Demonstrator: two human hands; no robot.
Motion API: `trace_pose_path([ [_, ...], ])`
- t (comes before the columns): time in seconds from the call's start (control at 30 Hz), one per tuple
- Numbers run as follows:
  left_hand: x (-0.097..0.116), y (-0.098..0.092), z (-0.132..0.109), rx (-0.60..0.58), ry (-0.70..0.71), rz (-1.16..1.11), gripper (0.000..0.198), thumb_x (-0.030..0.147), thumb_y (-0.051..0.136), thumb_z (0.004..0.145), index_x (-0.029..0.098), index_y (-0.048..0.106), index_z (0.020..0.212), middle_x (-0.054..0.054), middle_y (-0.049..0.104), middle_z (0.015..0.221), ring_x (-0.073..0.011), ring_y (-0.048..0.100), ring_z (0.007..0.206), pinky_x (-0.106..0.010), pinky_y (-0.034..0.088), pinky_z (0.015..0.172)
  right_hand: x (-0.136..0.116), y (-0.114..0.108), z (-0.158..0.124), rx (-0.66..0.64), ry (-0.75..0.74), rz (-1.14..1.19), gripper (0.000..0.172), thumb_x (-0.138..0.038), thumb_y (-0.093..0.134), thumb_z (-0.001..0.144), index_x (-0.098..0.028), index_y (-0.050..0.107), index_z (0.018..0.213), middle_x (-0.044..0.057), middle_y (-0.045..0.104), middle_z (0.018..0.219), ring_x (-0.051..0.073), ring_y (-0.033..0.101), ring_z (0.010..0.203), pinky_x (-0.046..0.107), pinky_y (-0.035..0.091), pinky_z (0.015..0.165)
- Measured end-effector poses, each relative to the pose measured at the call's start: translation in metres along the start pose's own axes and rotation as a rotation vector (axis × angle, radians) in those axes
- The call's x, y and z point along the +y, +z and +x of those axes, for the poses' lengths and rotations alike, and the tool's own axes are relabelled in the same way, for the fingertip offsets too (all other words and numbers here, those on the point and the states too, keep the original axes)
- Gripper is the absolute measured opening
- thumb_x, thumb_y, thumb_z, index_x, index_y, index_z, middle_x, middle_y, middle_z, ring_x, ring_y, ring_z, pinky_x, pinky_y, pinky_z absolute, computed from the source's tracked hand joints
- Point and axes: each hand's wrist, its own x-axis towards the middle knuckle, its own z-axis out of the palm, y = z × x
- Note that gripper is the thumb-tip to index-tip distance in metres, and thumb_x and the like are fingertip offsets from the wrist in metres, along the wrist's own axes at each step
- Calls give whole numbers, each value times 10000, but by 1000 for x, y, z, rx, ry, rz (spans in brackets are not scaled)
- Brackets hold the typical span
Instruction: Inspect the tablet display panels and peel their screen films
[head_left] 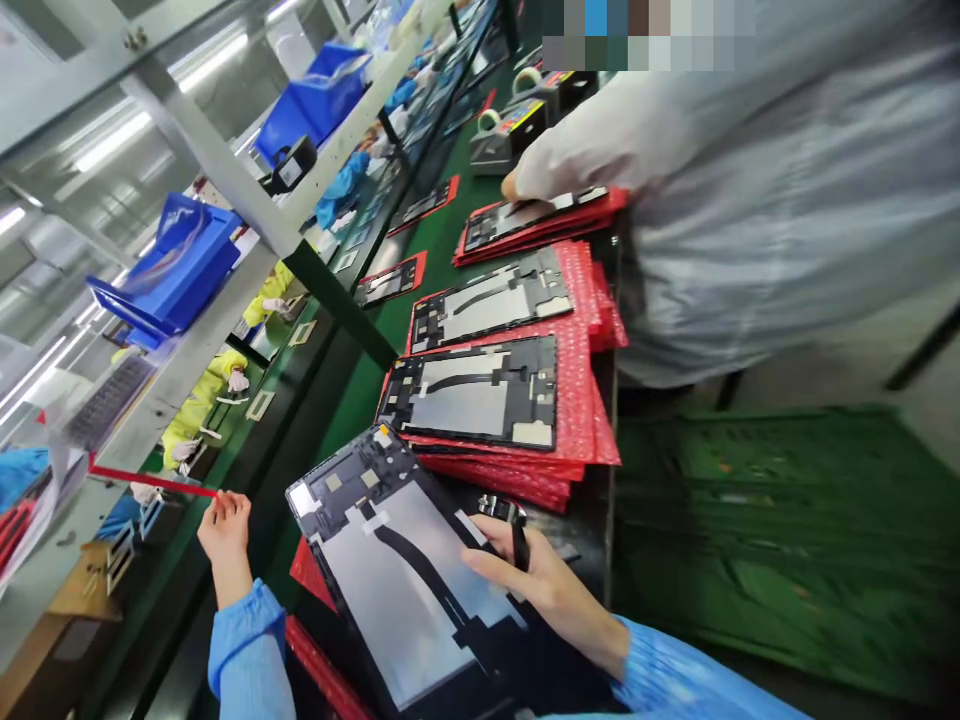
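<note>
Our left hand (225,535) pinches a red strip (150,481) between its fingertips, beside the tablet display panel (390,570). Our right hand (544,590), half-curled, holds a black clip (517,530) over that panel (long axis running toward us), whose short end faces the red bubble-bag stack (592,430).

Long fluorescent ceiling lights (112,140) overhead, grey steel shelving (214,150) holding blue plastic bins (176,265), green-topped workbench (397,340) running down the room, pale floor (847,360) beyond.
</note>
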Motion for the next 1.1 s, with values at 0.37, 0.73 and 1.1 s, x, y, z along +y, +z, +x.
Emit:
trace_pose_path([
  [0.37, 7, -20, 10, 49, -29, -20, 221, 294, 538, 900, 130, 566, 1045, -29, 596, 892, -101, 568, 669, -244, 506, 568, -17, 1, 8, 18, -12, -73, 429, -483, 706, 695, -105, 647, 890, 18, 548, 636, 100, 461, 534, 194, 374, 488],
  [0.73, -10, -13, 26, 85, -110, 105, 315, 328, 549, 891, 147, 548, 1149, -80, 598, 1085, -171, 611, 874, -348, 545, 724, -24, 5, 5, 66, -34, -124, 432, -506, 723, 646, -113, 648, 810, -29, 420, 515, 68, 326, 454, 195, 328, 424],
  [1.1, -91, -63, -36, -68, -65, 325, 155, 257, 585, 871, 115, 612, 930, -27, 634, 866, -117, 603, 714, -277, 525, 636, -9, -3, 1, 161, 49, -212, 485, -542, 714, 659, -114, 644, 878, -3, 470, 571, 96, 407, 498, 199, 314, 436],
])
